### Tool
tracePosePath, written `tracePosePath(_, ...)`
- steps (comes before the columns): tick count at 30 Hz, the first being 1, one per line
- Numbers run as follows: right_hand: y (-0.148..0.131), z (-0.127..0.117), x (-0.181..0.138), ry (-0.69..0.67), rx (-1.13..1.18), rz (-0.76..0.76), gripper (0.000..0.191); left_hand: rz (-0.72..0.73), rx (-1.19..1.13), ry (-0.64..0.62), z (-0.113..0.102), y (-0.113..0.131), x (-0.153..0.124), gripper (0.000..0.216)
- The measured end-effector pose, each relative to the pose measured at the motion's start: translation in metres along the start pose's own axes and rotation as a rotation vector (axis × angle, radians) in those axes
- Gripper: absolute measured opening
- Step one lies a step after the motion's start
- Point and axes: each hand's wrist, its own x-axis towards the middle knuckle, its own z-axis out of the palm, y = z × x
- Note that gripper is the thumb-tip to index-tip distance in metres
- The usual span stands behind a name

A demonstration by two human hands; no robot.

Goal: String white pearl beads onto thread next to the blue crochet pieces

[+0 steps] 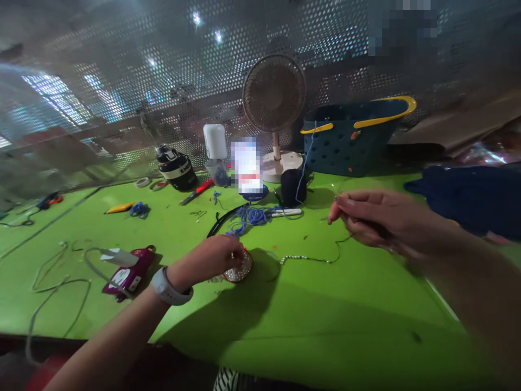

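My left hand (217, 258), with a pale watch (166, 288) on its wrist, reaches into a small round dish of pearly beads (239, 272). Its fingers are bent together, and anything between their tips is too small to make out. Raised over the right side of the table, my right hand (372, 217) is closed in a pinch on a fine thread. A thin, pale line shows at its fingertips. From below this hand the dark thread (338, 251) runs down to a row of small beads (300, 257) strung on it, lying on the green table (325, 315).
Behind the dish lie blue yarn (256, 216), a white pen-like stick (286, 212) and a dark yarn ball (293, 187). A lit phone (249, 168), a fan (274, 95) and a basket (345, 144) stand farther back. A purple power strip (130, 271) with cables sits left.
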Motion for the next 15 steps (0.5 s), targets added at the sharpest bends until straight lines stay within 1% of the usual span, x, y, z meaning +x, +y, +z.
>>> tracePosePath(4,-0.002,0.008,0.001,-0.014,-0.002,-0.005,0.027,-0.021,-0.031,-0.042,0.001,-0.002,0.0,0.014)
tracePosePath(7,-0.002,0.012,0.002,-0.02,-0.013,-0.001,0.027,-0.036,-0.024,-0.045,0.001,-0.005,0.0,0.011)
tracePosePath(9,0.0,0.013,0.003,-0.031,-0.017,0.003,0.028,-0.021,-0.022,-0.05,0.001,-0.006,0.0,0.011)
tracePosePath(15,0.0,0.015,0.005,-0.042,-0.032,0.011,0.03,0.072,-0.053,-0.012,0.003,-0.007,-0.007,0.015)
